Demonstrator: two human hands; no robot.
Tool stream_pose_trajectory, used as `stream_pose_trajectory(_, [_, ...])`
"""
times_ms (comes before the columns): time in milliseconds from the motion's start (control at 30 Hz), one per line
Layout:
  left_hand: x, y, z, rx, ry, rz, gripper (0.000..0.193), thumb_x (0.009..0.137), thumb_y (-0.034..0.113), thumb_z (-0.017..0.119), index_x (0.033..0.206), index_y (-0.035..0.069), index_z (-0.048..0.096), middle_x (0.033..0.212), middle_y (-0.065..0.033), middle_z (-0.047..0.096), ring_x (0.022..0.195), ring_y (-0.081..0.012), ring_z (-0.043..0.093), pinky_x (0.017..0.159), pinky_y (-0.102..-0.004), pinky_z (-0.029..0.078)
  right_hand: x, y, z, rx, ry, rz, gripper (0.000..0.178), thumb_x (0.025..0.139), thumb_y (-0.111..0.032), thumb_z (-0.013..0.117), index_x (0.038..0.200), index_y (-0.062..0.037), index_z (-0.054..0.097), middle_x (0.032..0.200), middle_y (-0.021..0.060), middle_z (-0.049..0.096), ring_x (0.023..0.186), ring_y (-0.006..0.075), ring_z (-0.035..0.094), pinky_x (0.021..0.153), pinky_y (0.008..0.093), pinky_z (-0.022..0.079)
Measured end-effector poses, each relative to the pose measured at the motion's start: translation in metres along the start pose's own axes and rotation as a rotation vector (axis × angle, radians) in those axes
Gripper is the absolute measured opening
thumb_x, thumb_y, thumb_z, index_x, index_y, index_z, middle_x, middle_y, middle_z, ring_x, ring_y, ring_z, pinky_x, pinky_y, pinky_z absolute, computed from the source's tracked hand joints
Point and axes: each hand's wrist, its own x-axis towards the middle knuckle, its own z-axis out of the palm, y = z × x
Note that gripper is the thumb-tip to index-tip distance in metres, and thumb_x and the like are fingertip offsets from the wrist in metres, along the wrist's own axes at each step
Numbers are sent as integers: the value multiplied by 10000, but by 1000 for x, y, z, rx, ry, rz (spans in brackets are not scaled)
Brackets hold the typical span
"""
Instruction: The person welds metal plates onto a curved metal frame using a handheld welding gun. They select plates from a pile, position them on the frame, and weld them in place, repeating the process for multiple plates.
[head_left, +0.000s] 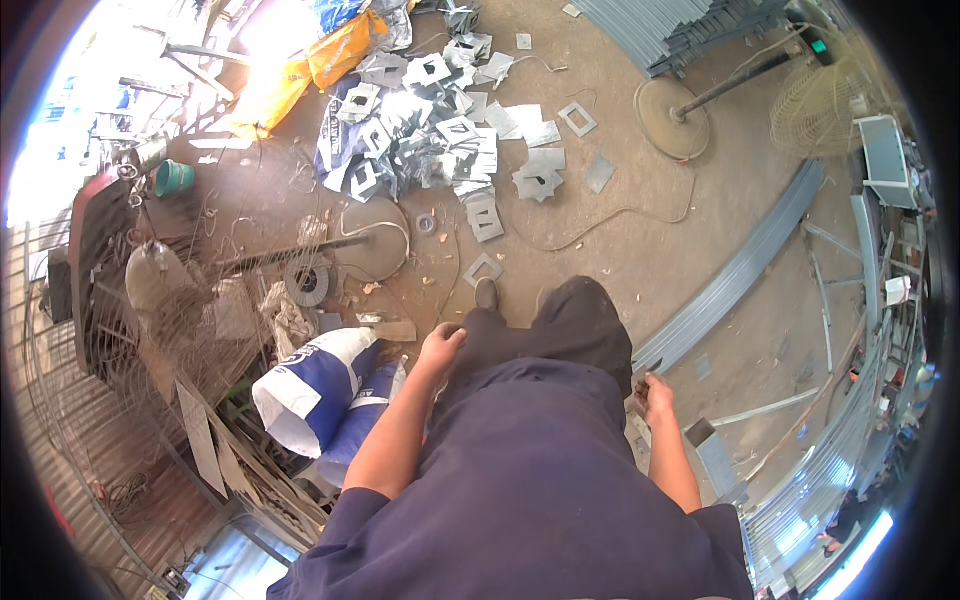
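Observation:
My left hand (441, 350) rests by my left thigh with its fingers curled in, and nothing shows in it. Low at my right side, my right hand (655, 397) has its fingers bent together; a small dark thing shows at their tips, too small to name. Dark trousers (580, 325) and one shoe (487, 292) are below me. Just ahead of that shoe lies a square metal frame (484, 268). Farther ahead, a heap of cut metal plates (430, 130), many with square holes, spreads over the floor.
Blue-and-white sacks (325, 385) stand at my left, near a caged fan (160, 290). A second fan's round base (672, 120) stands at the far right. Long metal strips (740, 270) lie along the right. A cable (620, 212) crosses the floor. An orange sack (300, 80) lies far left.

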Motion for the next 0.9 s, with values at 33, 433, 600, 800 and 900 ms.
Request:
stream_pose_trajectory(33, [7,23,2,-24,-25,-2,447,964,216,671,1303,-69,613,1197,-175,710,1042,-222,700,937,-343,540,5,-20,8,14,-14,-14,174,994,-193,626,1131,-87,625,886,27,661,739,156,640,686,331,543])
stream_pose_trajectory(433, [176,139,73,-323,-8,-99,408,994,234,684,1324,6,609,1212,-105,693,1088,-179,663,952,-323,521,230,-345,272,-722,-179,-345,363,912,-245,735,1177,-13,647,823,46,659,702,138,623,613,320,514])
stream_pose_trajectory(600, [321,198,112,-154,-71,1,434,997,248,678,1344,0,599,1289,-118,668,1208,-203,621,1053,-342,471,362,-393,427,-917,-294,-539,390,881,-214,743,1202,0,684,882,64,702,755,144,643,676,317,529])
stream_pose_trajectory(800, [516,177,143,-375,-37,-20,477,989,285,688,1349,-13,591,1254,-118,675,1192,-200,619,1053,-349,458,501,-386,648,-1133,-398,-809,488,800,-327,773,1153,3,707,1161,208,718,1138,309,683,964,410,528])
stream_pose_trajectory(900, [602,161,159,-446,-7,4,500,980,312,698,1346,-12,593,1197,-111,681,1110,-184,635,988,-339,480,538,-385,747,-1263,-307,-920,604,793,-399,777,1236,-8,655,1227,208,693,1178,347,653,1002,438,514])
